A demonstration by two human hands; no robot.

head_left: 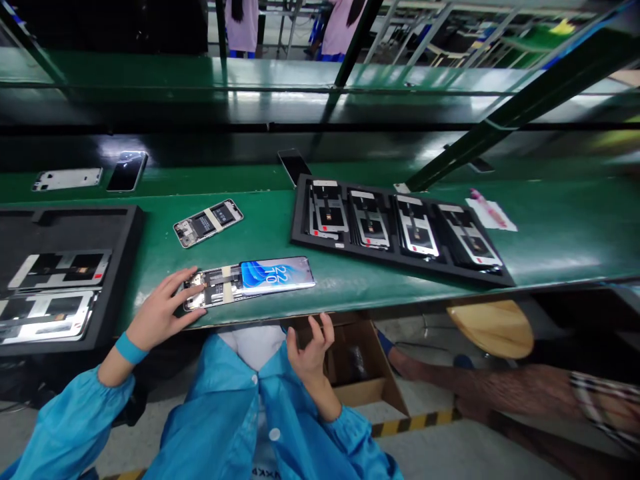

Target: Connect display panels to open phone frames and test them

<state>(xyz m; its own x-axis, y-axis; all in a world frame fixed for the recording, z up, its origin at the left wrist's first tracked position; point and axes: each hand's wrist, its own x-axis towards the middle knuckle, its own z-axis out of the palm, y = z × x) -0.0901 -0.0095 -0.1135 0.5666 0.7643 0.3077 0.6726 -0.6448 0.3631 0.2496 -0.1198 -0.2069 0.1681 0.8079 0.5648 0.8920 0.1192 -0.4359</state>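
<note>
An opened phone (219, 299) lies on the green bench near its front edge, circuit parts bare at its left end. A pale strip (227, 283) crosses its middle. To the right, a lit screen (277, 275) with a blue pattern and clock digits covers or overlaps its other end. My left hand (167, 305) holds the phone's left end, thumb at the near side and fingers over the far side and the bare parts. My right hand (313, 350) is just off the bench's front edge, fingers apart and slightly bent, holding nothing.
Behind lies another opened phone body (209, 223). A black foam tray (345, 248) at right holds several screen parts; another tray (131, 233) is at left. Further phones (127, 171) lie at the back. A slanted green post (465, 150) rises at right. Someone's leg (480, 385) extends below, near a stool (493, 327).
</note>
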